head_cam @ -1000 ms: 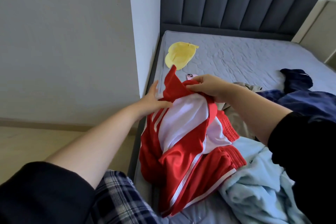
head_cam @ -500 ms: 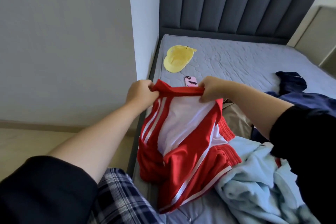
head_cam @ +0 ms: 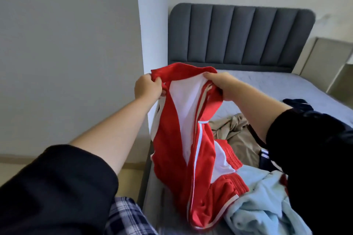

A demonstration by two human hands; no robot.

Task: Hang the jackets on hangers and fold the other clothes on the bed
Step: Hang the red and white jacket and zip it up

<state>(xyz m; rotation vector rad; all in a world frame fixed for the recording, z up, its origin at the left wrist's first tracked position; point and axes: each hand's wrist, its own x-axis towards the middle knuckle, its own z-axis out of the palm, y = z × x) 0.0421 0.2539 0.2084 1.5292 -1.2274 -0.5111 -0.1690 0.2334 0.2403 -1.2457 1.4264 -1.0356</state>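
A red track jacket (head_cam: 172, 150) with white lining and white stripes hangs in front of me, held up by its collar. My left hand (head_cam: 147, 87) grips the collar's left end and my right hand (head_cam: 223, 87) grips its right side. The jacket's lower part still rests bunched on the bed (head_cam: 282, 89). A light blue fleece garment (head_cam: 261, 208) lies crumpled at the lower right, a beige garment (head_cam: 236, 135) lies behind the jacket, and dark navy clothes (head_cam: 298, 103) lie further right.
A grey padded headboard (head_cam: 242, 34) stands at the back. A white wall corner (head_cam: 145, 25) runs down at the bed's left edge. A pale bedside unit (head_cam: 332, 63) is at the right. My plaid trousers (head_cam: 128, 215) show at the bottom.
Both hands have raised the jacket by its collar, so it hangs higher and longer. My view has tilted up; the yellow cap and pink phone are no longer seen.
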